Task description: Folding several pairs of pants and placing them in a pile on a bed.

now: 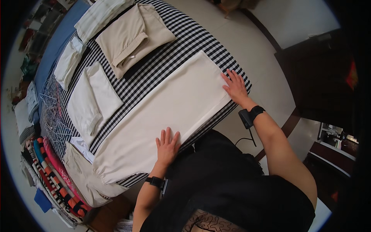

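Note:
Cream trousers (162,101), folded lengthwise with an elastic waistband at the lower left, lie flat on a bed with a black-and-white checked cover (191,37). My left hand (167,146) rests on their near edge, fingers spread. At the leg end on the right, my right hand (236,87) lies palm down with its fingers apart. Neither hand grips the cloth. Beyond the trousers are folded beige trousers (130,37) with a drawstring and a folded white garment (92,101).
Several clothes hangers (55,116) lie at the bed's left. Nearer are a light beige garment (84,177) and a row of colourful folded textiles (58,177). More white folded clothes (98,20) lie at the far end. A dark cabinet (321,78) stands right, across the tiled floor.

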The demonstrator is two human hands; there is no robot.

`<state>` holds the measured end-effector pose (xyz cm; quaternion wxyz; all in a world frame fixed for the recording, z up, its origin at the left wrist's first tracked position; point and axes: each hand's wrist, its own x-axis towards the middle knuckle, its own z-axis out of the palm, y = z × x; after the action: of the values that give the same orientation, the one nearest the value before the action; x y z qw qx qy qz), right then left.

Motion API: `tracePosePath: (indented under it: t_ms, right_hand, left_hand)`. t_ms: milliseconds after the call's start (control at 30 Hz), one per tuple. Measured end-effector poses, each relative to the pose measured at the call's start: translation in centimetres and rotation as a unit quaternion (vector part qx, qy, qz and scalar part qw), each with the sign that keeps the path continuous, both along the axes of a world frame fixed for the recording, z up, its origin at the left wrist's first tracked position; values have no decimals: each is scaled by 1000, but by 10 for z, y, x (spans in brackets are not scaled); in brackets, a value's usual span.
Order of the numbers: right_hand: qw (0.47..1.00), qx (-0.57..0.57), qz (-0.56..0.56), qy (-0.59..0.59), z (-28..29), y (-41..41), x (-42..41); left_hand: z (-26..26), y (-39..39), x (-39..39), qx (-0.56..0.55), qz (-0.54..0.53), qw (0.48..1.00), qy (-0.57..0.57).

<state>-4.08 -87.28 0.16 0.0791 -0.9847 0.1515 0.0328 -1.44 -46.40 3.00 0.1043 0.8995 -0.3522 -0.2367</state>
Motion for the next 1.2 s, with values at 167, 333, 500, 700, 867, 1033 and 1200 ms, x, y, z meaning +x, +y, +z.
tracePosePath:
  t_ms: [167,333,500,700,867,1033,1200]
  right_hand:
    - [999,35,6,18,7,-6,4]
    - [996,77,-44,-18,3,6,24]
    - [984,139,-110,-23,-1,-6,42]
    - [928,359,-92,39,6,-25,46]
    - [953,303,9,17,3,-31,43]
    - [955,297,-6,25,12,-27,42]
    - [965,262,-11,21,12,-18,42]
  left_hand:
    - [4,0,-5,0,-26,1000,-10]
    - [8,7,-13,-31,-2,999,-9]
    - [14,9,-23,-74,-17,997,7]
    - [3,84,-38,-118,267,952,-88]
    - [-9,106,-38,-148,301,937,-98]
    - [-4,51,37,-291,326,898,53]
    - [-72,-1,127,-302,245,920,-43]
